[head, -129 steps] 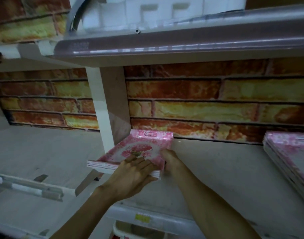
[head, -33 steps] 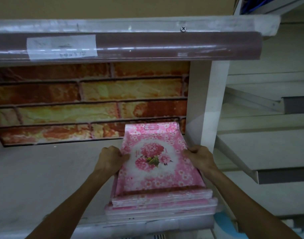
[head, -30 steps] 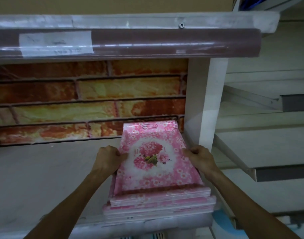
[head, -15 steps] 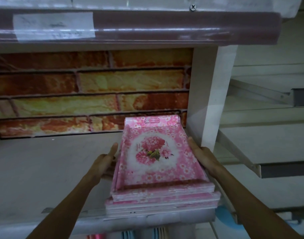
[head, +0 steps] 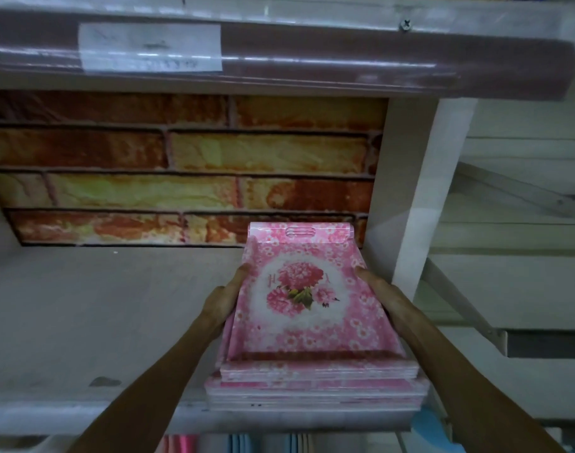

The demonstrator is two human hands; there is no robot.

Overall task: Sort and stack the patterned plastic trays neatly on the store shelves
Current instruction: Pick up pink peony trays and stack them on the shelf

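Note:
A stack of pink floral plastic trays (head: 307, 308) lies on the white shelf (head: 100, 322), pushed against the shelf's right upright. The upper trays sit a little further back than the lower ones (head: 315, 392), whose front edges reach the shelf lip. My left hand (head: 225, 297) lies flat along the stack's left side, fingers straight and pressed to the tray edges. My right hand (head: 379, 295) does the same on the right side, squeezed between the trays and the upright. Neither hand curls around a tray.
A white upright (head: 413, 197) stands just right of the stack. The shelf above (head: 279, 57) carries a price strip with a paper label. Brick-pattern backing (head: 181, 171) closes the rear. Coloured items (head: 240, 444) show on the shelf below.
Both hands gripped the upper trays' edges a second ago; their fingers have since straightened and now press flat on the stack's sides. The stack looks straighter. Earlier I handled another pink stack further left.

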